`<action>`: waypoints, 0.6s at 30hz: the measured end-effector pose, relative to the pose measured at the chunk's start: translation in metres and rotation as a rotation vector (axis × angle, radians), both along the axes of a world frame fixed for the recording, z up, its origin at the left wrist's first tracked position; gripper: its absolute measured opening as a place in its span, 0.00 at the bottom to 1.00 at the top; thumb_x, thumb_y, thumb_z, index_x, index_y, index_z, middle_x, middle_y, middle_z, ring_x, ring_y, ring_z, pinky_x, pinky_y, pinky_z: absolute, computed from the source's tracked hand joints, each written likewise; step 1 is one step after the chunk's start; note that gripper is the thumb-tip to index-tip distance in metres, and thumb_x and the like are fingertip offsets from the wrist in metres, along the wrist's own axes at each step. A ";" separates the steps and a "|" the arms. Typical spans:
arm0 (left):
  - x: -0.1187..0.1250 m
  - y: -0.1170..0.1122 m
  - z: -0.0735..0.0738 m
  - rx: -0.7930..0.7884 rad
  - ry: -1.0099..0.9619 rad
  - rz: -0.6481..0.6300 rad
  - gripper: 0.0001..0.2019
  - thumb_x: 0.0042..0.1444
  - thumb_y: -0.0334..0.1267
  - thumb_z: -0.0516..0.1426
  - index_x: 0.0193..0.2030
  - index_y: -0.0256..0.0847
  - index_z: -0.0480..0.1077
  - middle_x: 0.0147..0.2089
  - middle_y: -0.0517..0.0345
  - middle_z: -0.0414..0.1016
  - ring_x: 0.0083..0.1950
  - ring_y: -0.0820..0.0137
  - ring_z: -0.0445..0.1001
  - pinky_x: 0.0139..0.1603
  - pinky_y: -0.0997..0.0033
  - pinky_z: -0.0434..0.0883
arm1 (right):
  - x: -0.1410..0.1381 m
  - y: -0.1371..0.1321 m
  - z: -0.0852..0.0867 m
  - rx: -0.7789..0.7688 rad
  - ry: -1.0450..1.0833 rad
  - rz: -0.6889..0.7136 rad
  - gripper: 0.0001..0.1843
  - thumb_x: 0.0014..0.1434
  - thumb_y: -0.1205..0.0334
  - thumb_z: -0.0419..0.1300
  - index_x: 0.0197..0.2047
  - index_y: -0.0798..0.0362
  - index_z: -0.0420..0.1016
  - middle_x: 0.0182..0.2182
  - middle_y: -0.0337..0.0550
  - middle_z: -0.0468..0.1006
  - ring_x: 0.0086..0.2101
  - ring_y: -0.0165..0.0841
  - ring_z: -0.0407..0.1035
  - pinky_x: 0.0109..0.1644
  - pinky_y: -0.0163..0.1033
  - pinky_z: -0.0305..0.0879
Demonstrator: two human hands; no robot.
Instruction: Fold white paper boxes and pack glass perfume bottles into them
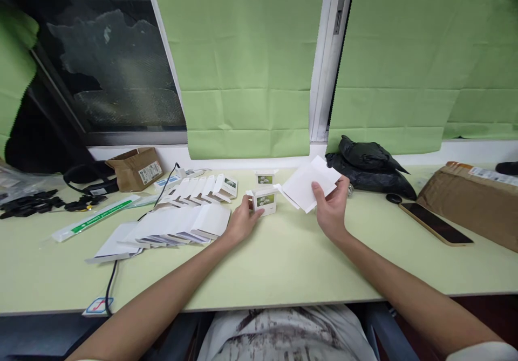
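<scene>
My left hand [242,222] rests on the pale green table [283,258], its fingers closed round the left side of a small white box with a green flower picture [265,201], whose top flaps stand open. My right hand [332,207] holds a stack of flat white cards [309,183] just right of that box, thumb on top. A second small box of the same kind [265,178] stands behind it. Left of my left hand lie a fanned row of flat white cards [170,229] and a row of folded white boxes [200,188].
A black plastic bag [366,167] lies behind my right hand. A dark phone [435,222] and a brown parcel [473,199] are at the right. At the left are a small cardboard box [135,168], a black cable [110,280], black parts [32,202] and a green-striped packet [95,218].
</scene>
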State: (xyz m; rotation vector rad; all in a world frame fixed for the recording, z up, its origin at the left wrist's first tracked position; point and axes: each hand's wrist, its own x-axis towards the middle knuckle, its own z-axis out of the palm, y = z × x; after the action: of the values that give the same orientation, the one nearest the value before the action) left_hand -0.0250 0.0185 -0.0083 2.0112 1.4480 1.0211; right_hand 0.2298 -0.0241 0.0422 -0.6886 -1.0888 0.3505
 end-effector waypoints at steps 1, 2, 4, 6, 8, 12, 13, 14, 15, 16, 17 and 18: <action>0.000 0.000 0.000 -0.002 -0.006 0.004 0.18 0.66 0.48 0.59 0.57 0.46 0.62 0.54 0.49 0.81 0.51 0.57 0.81 0.50 0.57 0.76 | 0.000 0.001 -0.001 -0.011 -0.006 0.022 0.22 0.64 0.50 0.68 0.54 0.45 0.63 0.48 0.44 0.73 0.47 0.36 0.73 0.53 0.43 0.74; 0.001 -0.001 0.001 -0.001 -0.011 0.011 0.19 0.66 0.48 0.60 0.57 0.46 0.61 0.54 0.49 0.81 0.52 0.57 0.81 0.51 0.57 0.76 | 0.000 0.002 -0.003 -0.025 -0.015 0.051 0.22 0.64 0.50 0.68 0.54 0.45 0.63 0.48 0.43 0.74 0.47 0.37 0.73 0.52 0.43 0.74; 0.003 -0.002 0.002 0.010 -0.027 0.024 0.22 0.64 0.50 0.62 0.59 0.45 0.61 0.56 0.48 0.79 0.54 0.57 0.80 0.51 0.57 0.75 | -0.002 0.002 -0.006 -0.049 -0.034 0.110 0.23 0.63 0.50 0.69 0.54 0.45 0.63 0.47 0.43 0.74 0.47 0.37 0.73 0.51 0.44 0.75; 0.004 -0.005 0.004 0.054 -0.058 0.036 0.30 0.60 0.52 0.65 0.63 0.46 0.58 0.60 0.46 0.75 0.57 0.56 0.77 0.53 0.56 0.75 | -0.004 0.000 -0.009 -0.063 -0.056 0.151 0.24 0.62 0.50 0.69 0.54 0.45 0.63 0.47 0.43 0.74 0.47 0.38 0.73 0.51 0.44 0.75; 0.005 -0.009 0.008 0.142 -0.096 0.037 0.39 0.57 0.54 0.67 0.68 0.47 0.54 0.67 0.44 0.67 0.63 0.54 0.73 0.56 0.55 0.73 | -0.006 -0.002 -0.010 -0.069 -0.074 0.168 0.23 0.63 0.50 0.69 0.53 0.45 0.63 0.47 0.42 0.74 0.47 0.38 0.73 0.51 0.44 0.75; 0.004 -0.024 0.021 0.457 -0.159 0.020 0.39 0.62 0.54 0.63 0.73 0.47 0.49 0.75 0.39 0.53 0.73 0.50 0.60 0.62 0.50 0.68 | -0.007 -0.007 -0.010 -0.073 -0.101 0.180 0.21 0.63 0.50 0.68 0.52 0.45 0.64 0.45 0.42 0.72 0.46 0.37 0.73 0.49 0.43 0.75; 0.004 -0.029 0.024 0.554 -0.166 0.011 0.38 0.63 0.54 0.62 0.72 0.46 0.51 0.75 0.39 0.51 0.74 0.49 0.57 0.63 0.49 0.67 | -0.008 -0.008 -0.010 -0.076 -0.105 0.194 0.21 0.63 0.50 0.68 0.51 0.45 0.64 0.45 0.42 0.72 0.45 0.37 0.72 0.48 0.42 0.75; 0.004 -0.034 0.027 0.645 -0.174 -0.007 0.36 0.63 0.54 0.61 0.71 0.46 0.53 0.75 0.39 0.52 0.74 0.48 0.56 0.62 0.48 0.67 | -0.008 -0.009 -0.010 -0.082 -0.113 0.219 0.21 0.63 0.50 0.68 0.51 0.45 0.64 0.45 0.41 0.72 0.44 0.37 0.72 0.47 0.42 0.75; 0.006 -0.039 0.029 0.715 -0.183 -0.044 0.34 0.63 0.55 0.61 0.70 0.46 0.55 0.73 0.39 0.55 0.73 0.48 0.58 0.61 0.50 0.68 | -0.009 -0.011 -0.010 -0.092 -0.126 0.252 0.21 0.64 0.50 0.68 0.51 0.45 0.64 0.44 0.41 0.72 0.43 0.37 0.73 0.45 0.41 0.75; 0.008 -0.044 0.031 0.739 -0.196 -0.093 0.31 0.64 0.56 0.60 0.68 0.46 0.57 0.70 0.40 0.59 0.68 0.50 0.63 0.57 0.52 0.70 | -0.009 -0.013 -0.010 -0.105 -0.145 0.290 0.21 0.64 0.49 0.68 0.52 0.45 0.64 0.43 0.40 0.72 0.42 0.37 0.73 0.44 0.41 0.76; 0.011 -0.049 0.033 0.694 -0.221 -0.145 0.28 0.65 0.54 0.59 0.66 0.46 0.59 0.66 0.41 0.64 0.61 0.55 0.70 0.52 0.57 0.72 | -0.010 -0.015 -0.010 -0.116 -0.168 0.324 0.20 0.64 0.49 0.68 0.52 0.45 0.64 0.43 0.40 0.73 0.42 0.37 0.73 0.43 0.41 0.76; 0.015 -0.053 0.034 0.559 -0.248 -0.186 0.25 0.68 0.52 0.57 0.67 0.46 0.59 0.65 0.42 0.66 0.53 0.60 0.73 0.48 0.61 0.72 | -0.011 -0.016 -0.011 -0.122 -0.192 0.351 0.20 0.64 0.49 0.67 0.52 0.45 0.64 0.42 0.40 0.73 0.41 0.37 0.73 0.43 0.42 0.76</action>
State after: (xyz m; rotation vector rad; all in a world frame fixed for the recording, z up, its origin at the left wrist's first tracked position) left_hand -0.0104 -0.0341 0.0253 2.2259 0.8879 1.6559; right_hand 0.2183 -0.0406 0.0316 -0.6475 -1.3835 0.6662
